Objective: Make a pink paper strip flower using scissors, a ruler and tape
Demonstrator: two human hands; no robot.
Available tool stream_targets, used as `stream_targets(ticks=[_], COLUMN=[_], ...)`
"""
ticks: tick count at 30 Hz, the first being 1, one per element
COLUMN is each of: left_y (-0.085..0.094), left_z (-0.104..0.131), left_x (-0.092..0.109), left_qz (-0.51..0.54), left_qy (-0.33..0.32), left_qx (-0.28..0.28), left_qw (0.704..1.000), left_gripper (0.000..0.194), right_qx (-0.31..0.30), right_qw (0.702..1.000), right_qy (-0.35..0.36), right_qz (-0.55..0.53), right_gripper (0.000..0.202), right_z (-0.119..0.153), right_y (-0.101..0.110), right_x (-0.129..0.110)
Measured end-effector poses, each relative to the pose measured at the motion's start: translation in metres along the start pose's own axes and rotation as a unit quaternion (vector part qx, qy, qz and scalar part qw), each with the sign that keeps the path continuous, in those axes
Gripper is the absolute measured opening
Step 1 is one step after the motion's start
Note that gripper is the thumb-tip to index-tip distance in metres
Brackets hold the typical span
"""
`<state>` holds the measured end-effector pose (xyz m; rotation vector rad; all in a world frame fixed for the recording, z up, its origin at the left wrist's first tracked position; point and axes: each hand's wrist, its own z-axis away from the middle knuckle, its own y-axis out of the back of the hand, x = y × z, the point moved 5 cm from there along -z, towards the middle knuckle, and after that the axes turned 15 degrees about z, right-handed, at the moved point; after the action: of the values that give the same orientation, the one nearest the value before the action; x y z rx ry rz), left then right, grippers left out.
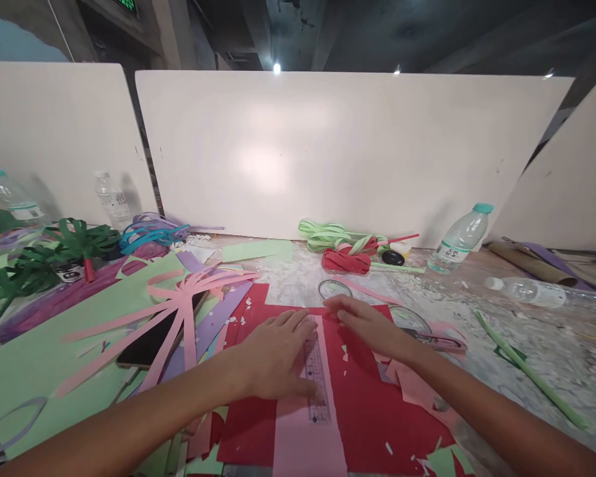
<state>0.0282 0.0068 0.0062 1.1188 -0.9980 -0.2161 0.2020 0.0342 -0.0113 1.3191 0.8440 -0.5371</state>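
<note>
A clear ruler (pixel 318 377) lies lengthwise on a strip of pink paper (pixel 305 444), over red paper (pixel 367 404). My left hand (pixel 278 358) rests flat across the ruler and the pink strip, fingers stretched forward and thumb over the ruler; it presses down without gripping. Near the far end of the strip is my right hand (pixel 360 324), just above the red paper. Its fingers bend loosely to the left, with no object visible in them. Scissors (pixel 417 334) lie partly hidden beyond my right forearm, by a folded pink strip (pixel 447 336).
To the left, a fringed pink paper piece (pixel 183 295) lies over a phone (pixel 151 341) and green sheets (pixel 34 351). Bundled green strips (pixel 328 233), a red bundle (pixel 346 261), a tape ring (pixel 335 287) and a tilted bottle (pixel 459 242) stand before a white partition (pixel 347 152).
</note>
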Motion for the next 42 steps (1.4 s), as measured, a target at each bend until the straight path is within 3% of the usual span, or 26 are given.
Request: stream_targets(ticks=[2,4,7,10,15,21,26,33,42], left_y=[-0.007,-0.011,-0.010,-0.008,-0.009,-0.010,-0.012,-0.015,-0.017], left_z=[-0.007,-0.010,-0.009,-0.008,-0.007,-0.006,-0.007,-0.008,-0.008], left_x=[-0.008,-0.014,-0.018,-0.017,-0.009,-0.008,-0.010,-0.004,-0.002], left_qz=[-0.007,-0.016,-0.015,-0.002,-0.005,-0.007,-0.012,-0.023,-0.035], left_qy=[-0.007,-0.019,-0.036,-0.049,-0.061,-0.086,-0.090,-0.089,-0.104], left_qx=[-0.039,-0.058,-0.050,-0.044,-0.023,-0.001,0.014,0.088,0.095], left_qw=[0.999,0.998,0.998,0.998,0.998,0.996,0.996,0.992,0.989], left_gripper=[0.097,0.097,0.090,0.086,0.088,0.069,0.072,0.053,0.032], right_qx=[-0.019,-0.031,-0.043,-0.054,-0.082,-0.086,-0.090,-0.081,-0.090], right_qw=[0.974,0.922,0.872,0.853,0.853,0.860,0.855,0.859,0.871], right_qy=[-0.110,-0.178,-0.217,-0.231,-0.225,-0.226,-0.225,-0.227,-0.207], right_qz=[-0.199,-0.344,-0.437,-0.464,-0.464,-0.450,-0.458,-0.451,-0.437], right_gripper=[0.015,0.012,0.007,0.005,0.004,0.004,0.004,0.003,0.004], right_z=[-0.008,-0.012,-0.016,-0.018,-0.021,-0.021,-0.020,-0.019,-0.020], right_y=[0.003,0.004,0.005,0.003,-0.003,-0.003,-0.004,-0.006,-0.012], right_x=[0.009,0.012,0.012,0.013,0.009,0.007,0.007,0.001,0.000])
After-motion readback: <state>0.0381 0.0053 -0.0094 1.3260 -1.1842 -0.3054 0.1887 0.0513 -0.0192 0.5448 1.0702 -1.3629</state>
